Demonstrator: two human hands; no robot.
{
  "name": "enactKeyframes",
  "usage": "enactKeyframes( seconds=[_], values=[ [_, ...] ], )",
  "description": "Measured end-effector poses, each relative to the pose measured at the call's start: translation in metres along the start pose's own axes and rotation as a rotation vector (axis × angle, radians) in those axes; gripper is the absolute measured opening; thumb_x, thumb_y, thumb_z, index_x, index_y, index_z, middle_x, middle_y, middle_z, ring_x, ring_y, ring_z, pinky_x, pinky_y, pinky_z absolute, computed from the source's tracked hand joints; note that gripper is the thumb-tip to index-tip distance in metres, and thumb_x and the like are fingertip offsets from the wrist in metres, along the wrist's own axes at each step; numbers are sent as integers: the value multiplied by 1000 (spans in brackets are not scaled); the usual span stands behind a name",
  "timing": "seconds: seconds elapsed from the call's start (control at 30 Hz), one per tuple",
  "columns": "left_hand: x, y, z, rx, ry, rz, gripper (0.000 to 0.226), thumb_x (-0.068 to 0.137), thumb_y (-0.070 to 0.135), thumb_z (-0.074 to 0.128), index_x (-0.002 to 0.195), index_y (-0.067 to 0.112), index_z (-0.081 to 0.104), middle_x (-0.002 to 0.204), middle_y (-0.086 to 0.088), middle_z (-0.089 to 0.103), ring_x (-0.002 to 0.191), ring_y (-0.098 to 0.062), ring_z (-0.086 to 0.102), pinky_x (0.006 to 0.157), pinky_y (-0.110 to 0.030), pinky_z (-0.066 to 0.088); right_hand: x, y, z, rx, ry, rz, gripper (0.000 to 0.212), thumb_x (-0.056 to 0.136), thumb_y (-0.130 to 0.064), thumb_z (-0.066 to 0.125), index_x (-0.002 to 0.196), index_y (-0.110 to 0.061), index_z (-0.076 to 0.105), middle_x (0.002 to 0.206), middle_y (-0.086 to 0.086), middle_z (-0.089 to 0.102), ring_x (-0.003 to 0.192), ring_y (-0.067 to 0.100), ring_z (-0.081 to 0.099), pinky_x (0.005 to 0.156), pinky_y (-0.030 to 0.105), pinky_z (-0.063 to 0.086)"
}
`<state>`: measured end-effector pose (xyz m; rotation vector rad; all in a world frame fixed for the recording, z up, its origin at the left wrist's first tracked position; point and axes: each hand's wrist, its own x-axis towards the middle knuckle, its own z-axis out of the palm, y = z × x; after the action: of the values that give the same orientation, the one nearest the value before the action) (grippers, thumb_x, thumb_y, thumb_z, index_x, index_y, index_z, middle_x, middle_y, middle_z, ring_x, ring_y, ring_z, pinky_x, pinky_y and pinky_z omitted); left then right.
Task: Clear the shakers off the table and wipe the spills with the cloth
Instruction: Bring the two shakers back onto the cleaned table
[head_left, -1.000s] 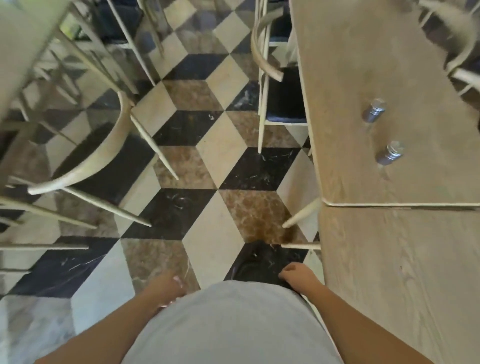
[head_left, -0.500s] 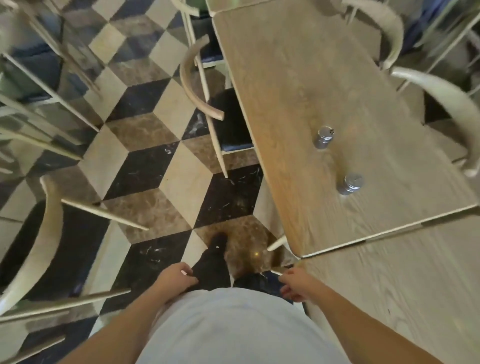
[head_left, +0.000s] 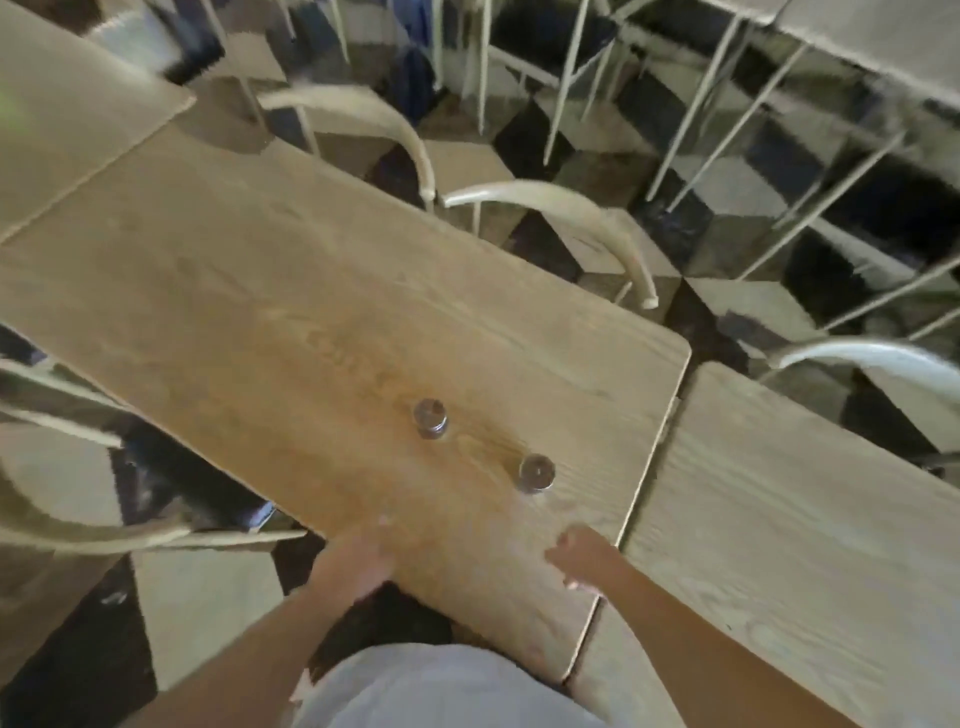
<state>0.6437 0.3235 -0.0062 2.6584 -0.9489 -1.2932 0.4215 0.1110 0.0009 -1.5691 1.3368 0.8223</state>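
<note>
Person in a pale grey top (head_left: 441, 686), both forearms bare, no sleeves showing, left hand (head_left: 358, 564), right hand (head_left: 584, 558) ungloved

Two small shakers stand upright on the wooden table (head_left: 322, 291), near its right end. The left shaker (head_left: 430, 419) and the right shaker (head_left: 536, 473) are near each other but apart. Each has a dark body and a shiny metal cap.

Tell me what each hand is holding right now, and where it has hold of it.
Nothing is held. The left hand and right hand reach over the table with no grip on anything. Both shakers stand untouched ahead of them.
</note>
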Motion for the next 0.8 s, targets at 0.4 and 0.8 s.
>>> enactKeyframes(
  seconds=[0.4,0.8],
  values=[
    [156,81,-96,140,-79,291,84,67,59,75,140,34,42,133,-4,48,118,-26,56,94,-37,50,4,-80,-18,84,378,19,72,80,-53,68,140,-36,31,129,0,44,107,29,62,85,41,54],
    [121,44,-70,78,67,324,36,73,40,71,87,26,41,93,2,50,76,-26,58,68,-37,50,-34,-16,57,169,456,107,31,85,-42,59,107,-29,41,110,-7,60,95,25,64,74,36,50]
  ],
)
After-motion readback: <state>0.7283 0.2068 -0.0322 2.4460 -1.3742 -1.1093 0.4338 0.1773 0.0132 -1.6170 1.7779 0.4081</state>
